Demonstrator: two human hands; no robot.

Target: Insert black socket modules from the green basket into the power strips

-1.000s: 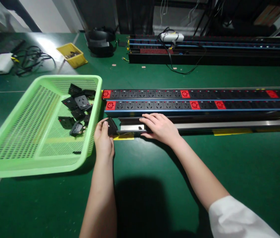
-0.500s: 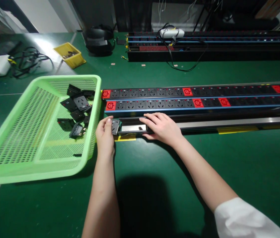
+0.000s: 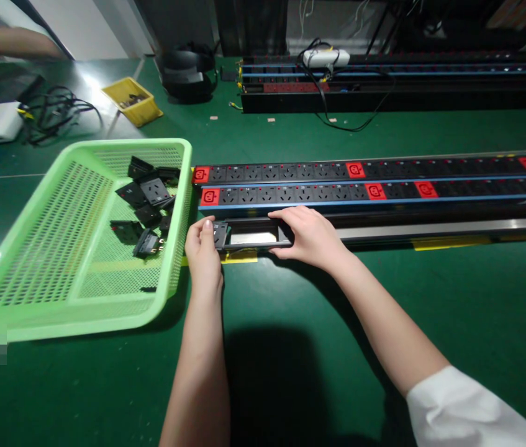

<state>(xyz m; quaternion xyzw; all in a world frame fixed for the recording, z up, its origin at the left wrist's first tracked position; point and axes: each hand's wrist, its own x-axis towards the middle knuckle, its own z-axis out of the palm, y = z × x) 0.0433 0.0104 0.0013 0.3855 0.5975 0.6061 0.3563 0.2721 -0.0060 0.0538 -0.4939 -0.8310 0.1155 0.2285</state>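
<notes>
My left hand (image 3: 203, 247) pinches a black socket module (image 3: 220, 234) with its thumb on top, at the left end of a long rail. A black rectangular frame (image 3: 253, 246) with a bright opening extends to the right of that module. My right hand (image 3: 307, 234) grips the frame's right end, thumb on the near side and fingers over the far side. Whether the module is seated in the frame I cannot tell. Beyond the hands, the metal rail (image 3: 430, 230) runs off to the right.
A green basket (image 3: 179, 211) at left holds several loose socket modules (image 3: 153, 191). Two socket strips (image 3: 285, 194) with red outlets lie just behind the rail. Farther back are a yellow bin (image 3: 144, 110), more strips (image 3: 384, 99) with a cable, and another person's arm (image 3: 11, 42).
The black frame now shows more clearly, its opening outlined between my hands. Both hands stay nearly in place on the module and frame. At the upper left, the other person's arm reaches farther in.
</notes>
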